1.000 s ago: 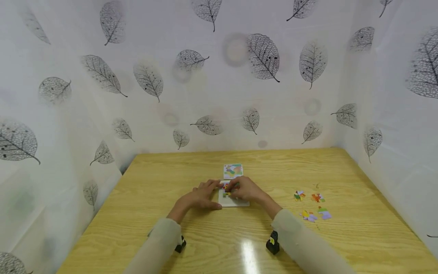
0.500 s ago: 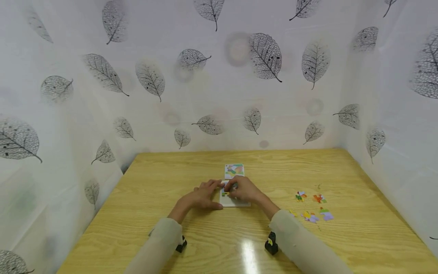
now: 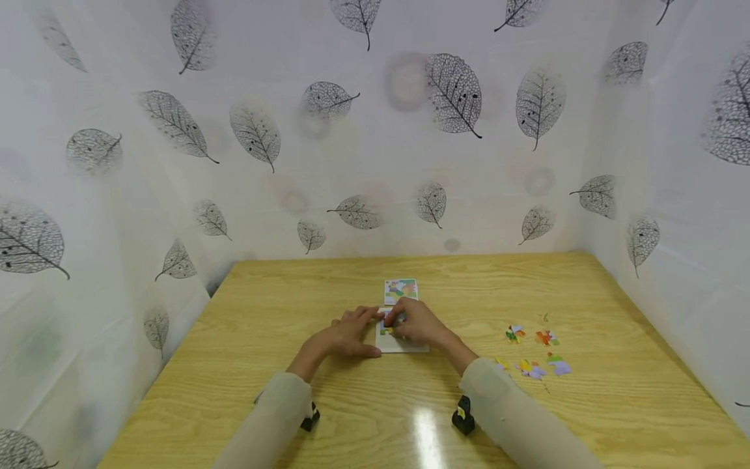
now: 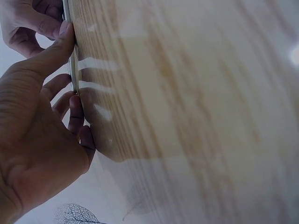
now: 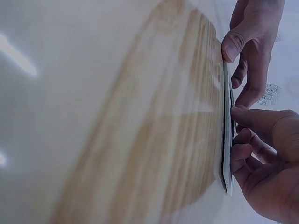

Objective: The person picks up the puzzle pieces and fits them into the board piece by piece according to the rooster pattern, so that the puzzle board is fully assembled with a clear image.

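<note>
Now a yellow puzzle piece (image 3: 500,363) shows beside the right sleeve (image 3: 518,417).

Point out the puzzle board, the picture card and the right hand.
Puzzle board (image 3: 402,348), head view: bare strip along its near edge.
Picture card (image 3: 401,290), head view: middle of its printed face.
Right hand (image 3: 420,324), head view: back of the hand.

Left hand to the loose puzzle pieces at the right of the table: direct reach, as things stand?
Probably not directly: the right hand and right sleeve lie between the left hand and the loose puzzle pieces. Going over that arm looks possible.
</note>
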The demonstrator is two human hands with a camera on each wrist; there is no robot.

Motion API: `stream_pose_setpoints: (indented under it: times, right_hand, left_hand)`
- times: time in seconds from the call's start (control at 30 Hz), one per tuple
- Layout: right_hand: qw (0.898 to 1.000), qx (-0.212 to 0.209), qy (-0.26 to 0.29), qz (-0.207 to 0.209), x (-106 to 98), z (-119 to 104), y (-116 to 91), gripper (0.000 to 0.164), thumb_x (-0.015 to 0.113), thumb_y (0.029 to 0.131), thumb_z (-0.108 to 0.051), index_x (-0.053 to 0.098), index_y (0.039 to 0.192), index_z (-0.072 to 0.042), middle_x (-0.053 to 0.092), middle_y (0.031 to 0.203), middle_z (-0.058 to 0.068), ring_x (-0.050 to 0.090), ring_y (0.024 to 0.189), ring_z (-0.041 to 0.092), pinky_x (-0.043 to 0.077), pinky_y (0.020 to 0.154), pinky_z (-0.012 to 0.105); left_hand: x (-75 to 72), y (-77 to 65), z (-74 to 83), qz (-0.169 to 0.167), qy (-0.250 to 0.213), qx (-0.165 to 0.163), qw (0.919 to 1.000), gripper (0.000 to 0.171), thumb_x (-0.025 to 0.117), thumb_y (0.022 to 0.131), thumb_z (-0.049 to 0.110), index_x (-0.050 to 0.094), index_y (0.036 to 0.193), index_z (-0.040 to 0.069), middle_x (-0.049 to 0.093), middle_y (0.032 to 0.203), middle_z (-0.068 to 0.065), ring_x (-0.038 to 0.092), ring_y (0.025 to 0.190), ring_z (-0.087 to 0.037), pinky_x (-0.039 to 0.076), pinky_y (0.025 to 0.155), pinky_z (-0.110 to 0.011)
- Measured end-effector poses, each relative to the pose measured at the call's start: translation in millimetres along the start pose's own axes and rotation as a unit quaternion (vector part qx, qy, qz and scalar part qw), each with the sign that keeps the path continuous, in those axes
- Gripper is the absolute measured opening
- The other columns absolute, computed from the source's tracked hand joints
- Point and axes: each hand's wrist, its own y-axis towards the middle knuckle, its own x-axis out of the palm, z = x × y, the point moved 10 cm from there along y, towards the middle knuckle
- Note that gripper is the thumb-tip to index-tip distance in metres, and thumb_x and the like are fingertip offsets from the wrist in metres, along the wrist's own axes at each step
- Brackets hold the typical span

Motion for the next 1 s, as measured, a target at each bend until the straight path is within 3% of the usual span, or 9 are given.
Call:
stream_pose_setpoints:
  times: [0.27,0.4,0.53,0.77,1.0]
  right_hand:
    - [1.0,0.001,-0.016,-0.007,-0.5,-3.1,0.5,0.019,0.08,0.082,0.003,0.081,0.094,-0.013,0.073,0.105,-0.001,0.065,0.109,0.022,0.054,0.094,0.044]
    - [1.0,0.0,0.0,-0.027,-2.0,-6.4,-3.4,0.018,0.078,0.085,0.002,0.081,0.098,-0.01,0.072,0.11,0.003,0.064,0.093,0.017,0.056,0.076,0.034]
    - [0.998,0.006,0.038,-0.052,-4.3,-4.4,-9.7,0.018,0.073,0.091,-0.002,0.079,0.106,-0.008,0.073,0.114,0.007,0.055,0.068,0.012,0.048,0.057,0.025]
    - [0.994,0.016,0.081,-0.065,-19.3,5.4,-21.4,0.022,0.068,0.099,-0.008,0.073,0.12,-0.002,0.073,0.117,0.013,0.059,0.068,0.012,0.047,0.057,0.025]
    - [0.989,0.015,0.118,-0.091,-42.9,21.6,-40.7,0.03,0.062,0.104,-0.01,0.064,0.132,0.002,0.068,0.121,0.02,0.049,0.058,0.019,0.04,0.05,0.029]
  left_hand:
    - [-0.6,0.9,-0.1,-0.004,0.004,-0.004,1.0,0.087,0.075,0.095,0.043,0.029,0.162,0.012,0.029,0.165,-0.017,0.031,0.146,-0.048,0.026,0.11,-0.077]
    - [-1.9,0.6,0.1,-0.002,0.001,-0.008,1.0,0.087,0.076,0.094,0.042,0.03,0.162,0.013,0.03,0.165,-0.015,0.032,0.145,-0.047,0.026,0.111,-0.076]
    - [-2.1,-0.6,-1.5,-0.003,0.002,-0.019,0.9998,0.086,0.077,0.093,0.042,0.033,0.162,0.015,0.03,0.165,-0.014,0.032,0.146,-0.046,0.025,0.111,-0.077]
    - [0.8,0.1,-3.4,0.002,0.006,-0.021,0.9998,0.086,0.078,0.091,0.043,0.036,0.16,0.016,0.03,0.165,-0.015,0.032,0.146,-0.047,0.027,0.111,-0.076]
    - [-0.3,-0.4,0.4,0.004,0.003,-0.021,0.9998,0.084,0.078,0.092,0.043,0.036,0.16,0.017,0.03,0.165,-0.015,0.031,0.146,-0.047,0.027,0.112,-0.074]
